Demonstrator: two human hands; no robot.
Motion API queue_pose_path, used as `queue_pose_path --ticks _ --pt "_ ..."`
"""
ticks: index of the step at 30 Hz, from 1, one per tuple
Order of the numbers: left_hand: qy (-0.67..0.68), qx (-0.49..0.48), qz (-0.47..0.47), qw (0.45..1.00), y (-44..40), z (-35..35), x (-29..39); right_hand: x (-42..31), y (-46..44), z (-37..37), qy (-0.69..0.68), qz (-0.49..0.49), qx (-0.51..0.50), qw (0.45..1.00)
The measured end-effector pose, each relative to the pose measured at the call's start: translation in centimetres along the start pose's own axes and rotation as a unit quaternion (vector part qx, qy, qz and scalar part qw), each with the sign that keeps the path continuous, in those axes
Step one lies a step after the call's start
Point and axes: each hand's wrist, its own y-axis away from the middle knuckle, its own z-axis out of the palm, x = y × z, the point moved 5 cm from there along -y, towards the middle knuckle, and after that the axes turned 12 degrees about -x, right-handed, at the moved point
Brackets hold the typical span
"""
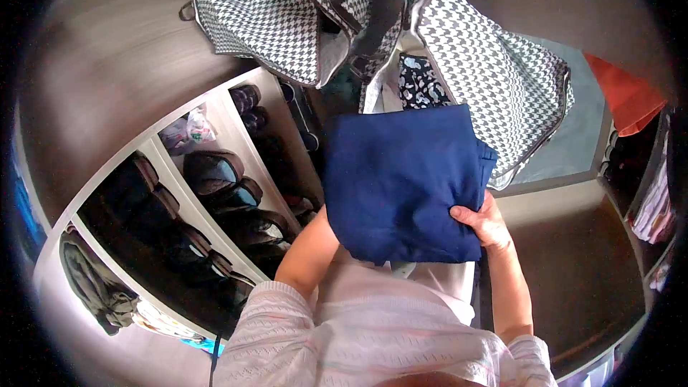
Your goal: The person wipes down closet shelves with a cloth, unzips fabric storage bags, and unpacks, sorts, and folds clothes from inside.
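Observation:
A folded navy-blue garment (401,179) is held up in front of my body. My right hand (485,221) grips its right edge, thumb on top and fingers underneath. At the left edge, my left hand (324,235) reaches behind the garment and supports it from below; its fingers are hidden. Just beyond the garment stands an open black-and-white houndstooth storage bag (494,79), with a black cloth (423,80) with a pale print showing inside its opening. The garment overlaps the bag's near edge.
A second houndstooth bag (265,14) lies at the upper left. On the left, a pale shelf unit (165,150) holds several dark shoes (215,172). An orange-red cloth (627,93) hangs at the right, above a brown wooden surface (573,265). Hanging clothes (656,193) line the right edge.

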Motion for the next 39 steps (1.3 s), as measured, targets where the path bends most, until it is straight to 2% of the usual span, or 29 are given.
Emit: queue_pose_path --ticks 2,4,6,8,10,13,16,18,20,23,24,26,29,30,32,34,36,38,39 --pt "-0.064 0.088 0.042 0.993 -0.5 -4.2 2.1 -0.2 0.2 1.3 -0.034 -0.025 0.019 0.999" --pt "-0.144 0.197 0.106 0.964 -0.9 -8.6 5.6 0.0 0.5 1.7 -0.038 -0.037 0.028 0.998" --pt "-0.234 0.309 0.185 0.903 -1.1 -12.5 10.2 -0.3 0.9 2.5 -0.043 -0.063 0.051 0.996" --pt "-0.307 0.399 0.252 0.827 -1.6 -14.9 14.6 -0.2 0.9 2.9 -0.049 -0.049 0.043 0.997" --pt "-0.429 0.43 0.223 0.762 -3.4 -16.0 18.1 0.1 0.6 2.8 -0.049 -0.037 0.041 0.997" --pt "-0.515 0.456 0.088 0.72 -7.8 -18.6 18.4 -0.1 0.2 2.9 -0.019 -0.027 0.063 0.998" --pt "-0.585 0.41 -0.015 0.7 -11.5 -22.0 16.3 0.6 0.6 1.8 0.003 -0.015 0.08 0.997" --pt "-0.583 0.343 -0.07 0.733 -10.7 -22.9 17.1 0.7 0.7 1.5 -0.02 -0.01 0.083 0.996" --pt "-0.589 0.328 -0.081 0.734 -10.1 -23.2 16.9 0.9 0.5 1.8 -0.031 -0.007 0.081 0.996" --pt "-0.64 0.256 -0.106 0.717 -9.5 -21.1 16.7 0.7 0.0 2.3 -0.028 -0.011 0.077 0.997" --pt "-0.688 0.271 -0.104 0.666 -10.2 -20.3 16.3 0.8 -0.1 2.5 -0.028 -0.014 0.076 0.997" --pt "-0.745 0.289 -0.049 0.6 -11.6 -18.9 15.6 0.8 -0.1 2.8 -0.028 -0.015 0.072 0.997" --pt "-0.695 0.2 -0.134 0.677 -13.5 -19.3 14.5 0.2 -0.2 3.4 -0.032 -0.021 0.072 0.997" --pt "-0.65 0.247 -0.109 0.71 -13.1 -20.2 14.6 0.2 -0.2 3.3 -0.032 -0.019 0.077 0.996" --pt "-0.504 0.294 -0.07 0.809 -12.5 -23.7 14.8 0.4 -0.2 3.2 -0.035 -0.019 0.083 0.996" --pt "-0.449 0.341 -0.111 0.818 -8.7 -25.6 17.5 0.6 -0.4 3.0 -0.024 -0.011 0.08 0.996" --pt "-0.311 0.405 -0.082 0.856 -6.1 -29.0 18.0 0.7 -0.4 3.1 -0.025 -0.015 0.076 0.997" --pt "-0.2 0.45 0.053 0.868 -4.0 -31.6 17.8 0.6 -0.5 3.3 -0.037 -0.029 0.072 0.996" --pt "-0.074 0.435 0.089 0.893 -3.2 -32.2 17.2 0.6 -0.5 3.4 -0.039 -0.031 0.069 0.996"
